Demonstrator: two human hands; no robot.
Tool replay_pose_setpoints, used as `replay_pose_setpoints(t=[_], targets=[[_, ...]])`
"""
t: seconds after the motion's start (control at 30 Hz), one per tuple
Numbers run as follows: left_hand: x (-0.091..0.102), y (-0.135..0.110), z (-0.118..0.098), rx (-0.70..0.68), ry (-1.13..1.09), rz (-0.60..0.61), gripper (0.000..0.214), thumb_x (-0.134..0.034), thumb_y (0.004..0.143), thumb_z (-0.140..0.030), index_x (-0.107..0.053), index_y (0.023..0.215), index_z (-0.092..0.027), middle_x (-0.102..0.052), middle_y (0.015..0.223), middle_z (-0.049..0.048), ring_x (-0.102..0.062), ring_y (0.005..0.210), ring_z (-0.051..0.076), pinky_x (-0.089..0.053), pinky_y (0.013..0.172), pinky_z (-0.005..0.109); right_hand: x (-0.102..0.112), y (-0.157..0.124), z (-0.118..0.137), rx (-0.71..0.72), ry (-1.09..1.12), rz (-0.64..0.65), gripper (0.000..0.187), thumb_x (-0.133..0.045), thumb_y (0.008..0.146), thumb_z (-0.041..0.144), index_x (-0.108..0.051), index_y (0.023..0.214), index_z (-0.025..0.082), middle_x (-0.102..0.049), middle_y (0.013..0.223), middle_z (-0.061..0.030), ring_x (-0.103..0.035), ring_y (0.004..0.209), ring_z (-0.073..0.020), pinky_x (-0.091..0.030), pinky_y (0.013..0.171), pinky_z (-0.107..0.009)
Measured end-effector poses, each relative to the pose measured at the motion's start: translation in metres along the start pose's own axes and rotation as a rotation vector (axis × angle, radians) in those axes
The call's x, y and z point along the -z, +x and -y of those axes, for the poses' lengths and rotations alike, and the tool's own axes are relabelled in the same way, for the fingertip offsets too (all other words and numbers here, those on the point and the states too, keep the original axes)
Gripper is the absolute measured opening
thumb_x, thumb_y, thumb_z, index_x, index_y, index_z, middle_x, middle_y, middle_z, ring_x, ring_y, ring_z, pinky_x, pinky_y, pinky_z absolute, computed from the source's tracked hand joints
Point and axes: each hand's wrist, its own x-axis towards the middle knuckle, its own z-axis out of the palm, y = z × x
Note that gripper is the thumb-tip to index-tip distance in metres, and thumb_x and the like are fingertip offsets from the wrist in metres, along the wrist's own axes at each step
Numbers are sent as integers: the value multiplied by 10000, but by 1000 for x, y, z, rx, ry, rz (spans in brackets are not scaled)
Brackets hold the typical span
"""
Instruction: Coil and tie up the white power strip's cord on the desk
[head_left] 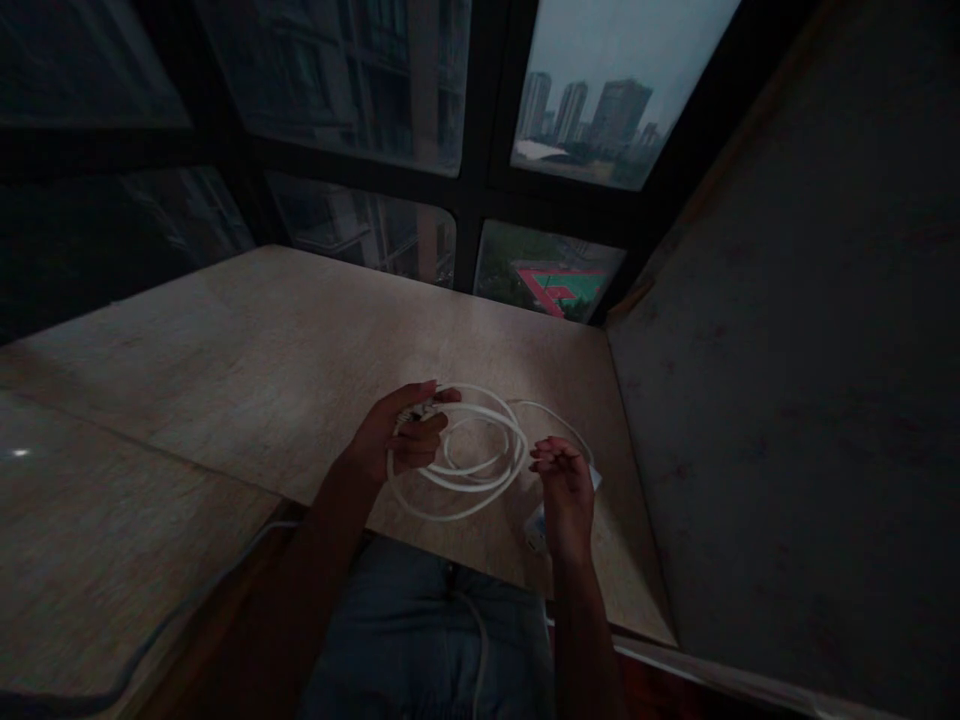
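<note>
A white cable (480, 488) is wound into several loose loops. My left hand (409, 430) is closed around the left side of this coil, where the strands bunch together at the fingers. My right hand (566, 490) is just right of the loops, fingers bent and loosely apart, with nothing visible in them. A pale block (535, 528), perhaps a power strip, lies on the ledge below my right hand and is partly hidden by it. From near the coil, a single strand of cable curves right toward that block.
A beige stone-like ledge (337, 330) runs below dark-framed windows (472, 200). A patterned wall (787, 400) stands on the right. At lower left a grey cord (161, 625) hangs over the ledge's edge. Another thin cord (481, 640) crosses my lap. The light is dim.
</note>
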Motion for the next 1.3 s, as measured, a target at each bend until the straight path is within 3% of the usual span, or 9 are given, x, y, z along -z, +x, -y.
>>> replay_pose_setpoints(t=[0.13, 0.23, 0.4, 0.57, 0.67, 0.77, 0.97, 1.13, 1.3], targets=[[11, 27, 8, 138, -113, -24, 380, -397, 948, -393, -657, 926, -116, -205, 396, -85, -154, 234, 38, -99, 292, 167, 7, 14, 23, -9, 58, 229, 394, -717, 711, 261, -643, 1098, 246, -638, 1178, -84, -587, 1102, -233, -463, 917, -384], [27, 44, 21, 154, -218, -46, 395, -401, 948, -411, -637, 943, -94, -230, 378, -89, -195, 227, 45, -112, 277, 158, 13, 21, 30, -73, 76, 315, 439, -736, 685, 294, -657, 1117, 264, -625, 1243, -80, -558, 1183, -268, -426, 1006, -445], [55, 57, 48, 121, -385, -15, 347, -417, 949, -382, -581, 884, -82, -293, 374, -90, -262, 230, 35, -155, 279, 144, 27, 26, 16, -199, 25, 222, 444, -776, 670, 360, -681, 1092, 255, -622, 1275, -69, -537, 1226, -264, -370, 1075, -448], [67, 61, 63, 117, -409, -4, 310, -437, 934, -361, -572, 802, -114, -299, 368, -83, -264, 232, 41, -156, 285, 157, 29, 21, -2, -441, 155, 210, 453, -759, 682, 503, -702, 1015, 200, -698, 1127, -110, -645, 1056, -282, -502, 917, -446], [72, 63, 67, 132, -382, -19, 322, -456, 916, -367, -584, 769, -111, -282, 358, -83, -256, 233, 48, -152, 288, 171, 24, 18, -5, -448, 178, 186, 463, -797, 656, 443, -692, 1034, 198, -717, 1072, -102, -675, 981, -270, -536, 849, -419], [78, 66, 71, 107, -378, -58, 339, -461, 902, -361, -600, 745, -95, -287, 358, -80, -268, 241, 51, -167, 295, 179, 19, 16, -5, -403, 153, 158, 500, -828, 634, 334, -669, 1095, 221, -704, 1122, -80, -664, 1029, -253, -519, 899, -408], [84, 68, 84, 20, -375, -236, 346, -462, 855, -361, -615, 697, -94, -344, 365, -55, -341, 281, 71, -278, 340, 193, 19, 15, -12, -394, 108, 169, 498, -828, 635, 287, -672, 1103, 215, -708, 1106, -63, -661, 1009, -216, -490, 920, -358], [77, 71, 99, -41, -286, -439, 383, -478, 853, -446, -560, 640, -138, -420, 397, -40, -382, 295, 87, -309, 344, 209, 23, 12, -30, -427, 76, 47, 460, -823, 630, 326, -668, 1048, 214, -711, 1006, -21, -659, 845, -160, -508, 798, -300], [66, 75, 117, -178, -89, -685, 425, -577, 803, -545, -539, 647, -152, -488, 452, -33, -417, 317, 78, -329, 344, 197, 24, 18, -37, -378, -225, -35, 561, -831, 590, 324, -652, 1105, 194, -687, 1090, -54, -635, 930, -205, -491, 780, -298]])
